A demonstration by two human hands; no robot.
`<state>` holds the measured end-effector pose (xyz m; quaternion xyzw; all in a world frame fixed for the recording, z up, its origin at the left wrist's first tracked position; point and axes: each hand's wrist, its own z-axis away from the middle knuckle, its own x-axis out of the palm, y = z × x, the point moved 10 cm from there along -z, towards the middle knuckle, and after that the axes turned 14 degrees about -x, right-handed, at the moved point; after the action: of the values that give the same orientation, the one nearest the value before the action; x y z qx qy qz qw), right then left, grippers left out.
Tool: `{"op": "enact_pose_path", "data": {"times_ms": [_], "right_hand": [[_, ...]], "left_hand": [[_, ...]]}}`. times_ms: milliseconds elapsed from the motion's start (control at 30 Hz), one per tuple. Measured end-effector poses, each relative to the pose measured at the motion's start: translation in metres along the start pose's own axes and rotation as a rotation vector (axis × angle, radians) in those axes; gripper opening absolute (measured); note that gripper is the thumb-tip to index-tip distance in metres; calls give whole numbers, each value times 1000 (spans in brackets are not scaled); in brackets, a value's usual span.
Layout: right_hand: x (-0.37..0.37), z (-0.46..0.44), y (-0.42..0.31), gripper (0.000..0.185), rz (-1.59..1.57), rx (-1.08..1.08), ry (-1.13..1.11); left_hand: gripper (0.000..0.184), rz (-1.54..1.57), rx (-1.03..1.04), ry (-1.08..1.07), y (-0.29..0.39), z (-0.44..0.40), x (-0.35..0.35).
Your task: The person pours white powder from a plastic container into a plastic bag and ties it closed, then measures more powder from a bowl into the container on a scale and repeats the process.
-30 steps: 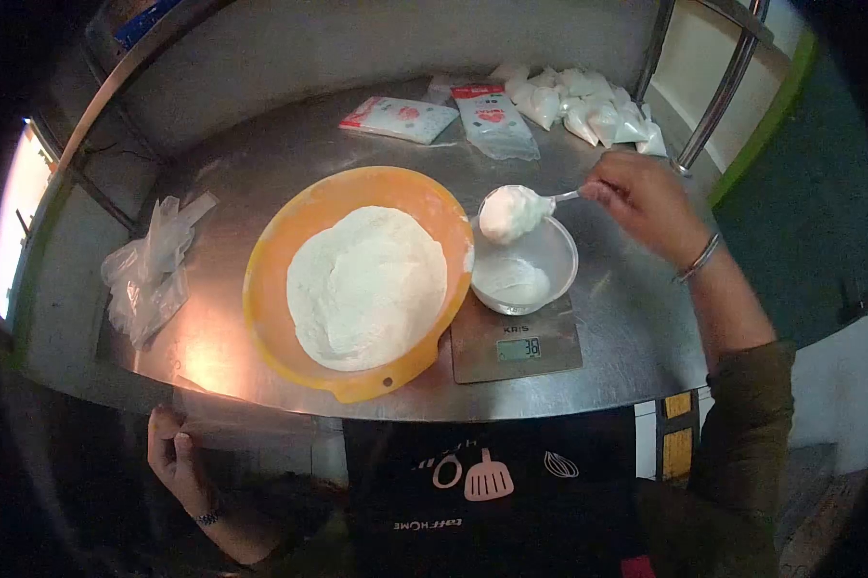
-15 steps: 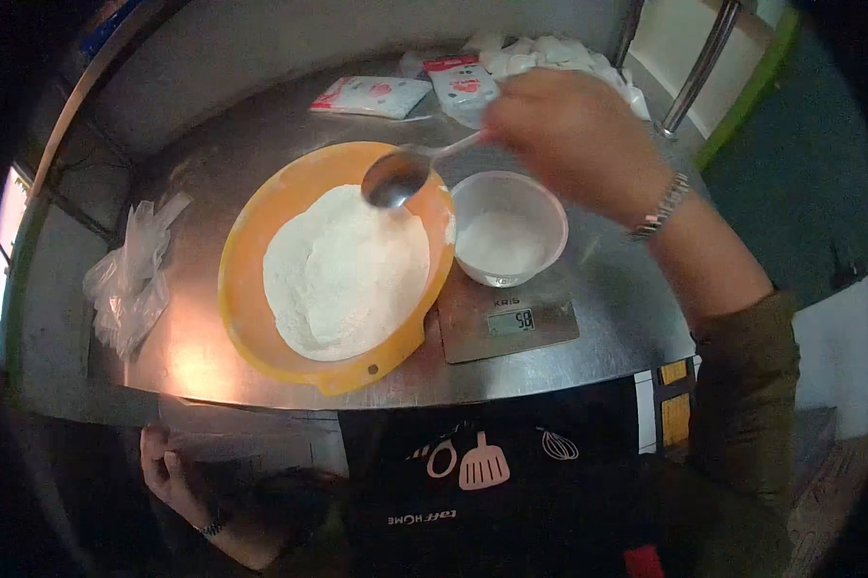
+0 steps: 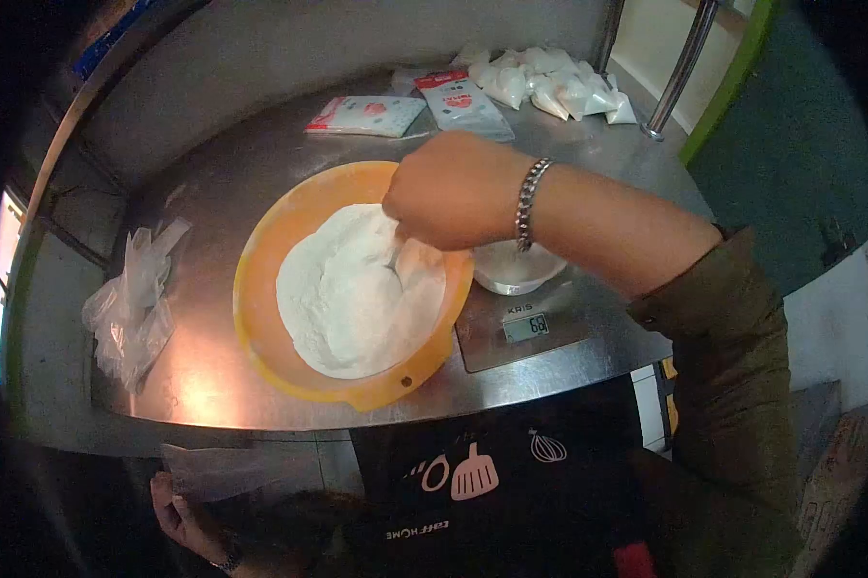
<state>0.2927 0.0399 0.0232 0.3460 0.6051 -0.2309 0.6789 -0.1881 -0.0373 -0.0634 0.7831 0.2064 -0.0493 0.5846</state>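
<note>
An orange bowl [image 3: 257, 318] of white powder [image 3: 333, 299] stands on the metal table. Over its right side is my right hand [image 3: 458, 191], closed round the spoon, whose bowl is sunk in or hidden by the powder. Partly behind my wrist, a clear plastic tub [image 3: 518, 272] sits on a digital scale [image 3: 549, 337]; the display seems to read 68. Low at the left, below the table edge, my left hand [image 3: 179, 515] pinches a clear plastic bag [image 3: 232, 470].
Crumpled clear bags [image 3: 133, 308] lie at the table's left. Toward the back are two red-and-white packets [image 3: 366, 115] and several small bags of white powder [image 3: 549, 82]. A metal post [image 3: 682, 72] rises at the back right.
My right hand has moved from above the tub leftward and down to the orange bowl. The spoon was full, then empty, and is now at the powder. The scale's reading has risen.
</note>
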Motion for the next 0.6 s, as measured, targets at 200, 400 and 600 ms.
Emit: {"op": "enact_pose_path", "data": {"times_ms": [200, 400, 600], "right_hand": [[-8, 28, 33, 24, -288, 120, 49], [-13, 68, 66, 29, -425, 123, 188], [-7, 133, 96, 32, -471, 317, 271]], "left_hand": [[43, 2, -60, 165, 15, 2, 13], [44, 55, -23, 83, 14, -6, 19], [48, 60, -73, 150, 37, -3, 43]]}}
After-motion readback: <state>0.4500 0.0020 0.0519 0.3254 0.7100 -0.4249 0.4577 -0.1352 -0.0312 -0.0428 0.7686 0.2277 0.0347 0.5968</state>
